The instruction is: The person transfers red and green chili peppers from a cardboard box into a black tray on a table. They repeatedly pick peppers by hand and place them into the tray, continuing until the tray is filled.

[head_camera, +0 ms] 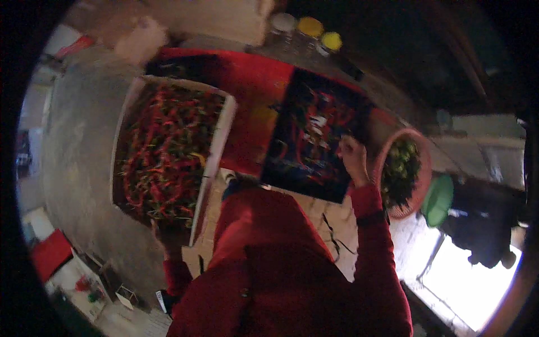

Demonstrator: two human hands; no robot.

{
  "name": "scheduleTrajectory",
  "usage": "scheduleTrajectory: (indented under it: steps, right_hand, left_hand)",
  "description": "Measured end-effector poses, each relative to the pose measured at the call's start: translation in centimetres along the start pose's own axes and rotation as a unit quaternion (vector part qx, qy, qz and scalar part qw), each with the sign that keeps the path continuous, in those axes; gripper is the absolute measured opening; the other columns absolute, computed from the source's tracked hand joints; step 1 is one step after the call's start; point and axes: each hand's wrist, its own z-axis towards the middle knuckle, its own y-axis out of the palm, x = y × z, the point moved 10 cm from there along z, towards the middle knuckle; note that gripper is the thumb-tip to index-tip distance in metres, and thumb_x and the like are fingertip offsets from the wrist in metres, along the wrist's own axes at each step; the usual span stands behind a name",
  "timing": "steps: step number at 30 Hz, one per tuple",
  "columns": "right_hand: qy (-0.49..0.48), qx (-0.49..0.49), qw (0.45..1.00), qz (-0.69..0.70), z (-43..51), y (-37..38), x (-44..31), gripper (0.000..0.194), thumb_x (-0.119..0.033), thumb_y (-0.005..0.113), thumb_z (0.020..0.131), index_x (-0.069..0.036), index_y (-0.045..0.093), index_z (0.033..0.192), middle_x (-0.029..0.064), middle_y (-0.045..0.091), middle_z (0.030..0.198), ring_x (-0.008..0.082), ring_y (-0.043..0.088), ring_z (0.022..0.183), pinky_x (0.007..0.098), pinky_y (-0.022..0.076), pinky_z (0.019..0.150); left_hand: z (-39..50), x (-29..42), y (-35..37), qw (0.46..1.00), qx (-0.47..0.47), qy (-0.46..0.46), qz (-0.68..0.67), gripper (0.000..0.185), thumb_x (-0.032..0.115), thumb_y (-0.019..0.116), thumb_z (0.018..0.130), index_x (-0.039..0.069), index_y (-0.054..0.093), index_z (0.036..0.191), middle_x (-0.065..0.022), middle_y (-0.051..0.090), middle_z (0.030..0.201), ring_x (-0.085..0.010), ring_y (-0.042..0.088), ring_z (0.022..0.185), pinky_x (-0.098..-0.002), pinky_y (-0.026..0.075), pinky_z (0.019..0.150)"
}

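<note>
A box with pale sides, full of red chili peppers mixed with green stems, stands on my left. My left hand is at its near edge, partly in shadow; its grip is unclear. On my right, several red peppers appear on a dark rectangular surface, around a whitish patch. Over the right part of that surface is my right hand, fingers bent. Blur hides whether anything is between them.
A pink plastic basket with green produce stands beside my right forearm, near a green basin. A red cloth or mat lies between box and dark surface. Jars with yellow lids are at the far side.
</note>
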Motion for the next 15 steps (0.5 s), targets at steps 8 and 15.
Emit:
scheduleTrajectory:
  steps: [8,15]
  right_hand:
    - [-0.012,-0.198,0.930,0.310,-1.7,16.7,-18.4,0.075,-0.047,0.064,0.086,-0.012,0.033,0.145,0.0136,0.046,0.137,0.0241,0.055,0.115,0.0408,0.0563,0.076]
    - [0.045,-0.296,0.900,0.318,0.9,23.9,-24.5,0.085,-0.043,0.069,0.082,-0.016,0.024,0.148,0.0107,0.035,0.145,0.0272,0.040,0.130,0.0439,0.0542,0.083]
  left_hand:
    - [-1.5,1.5,1.1,0.997,-0.057,-0.004,0.045,0.049,0.028,0.044,0.099,0.006,0.036,0.142,-0.0132,0.041,0.138,-0.0225,0.053,0.112,-0.0359,0.051,0.085]
    - [-1.3,1.5,-2.0,0.988,0.044,0.026,0.146,0.042,0.041,0.052,0.095,0.005,0.057,0.116,-0.0050,0.062,0.104,-0.0180,0.061,0.092,-0.0320,0.051,0.081]
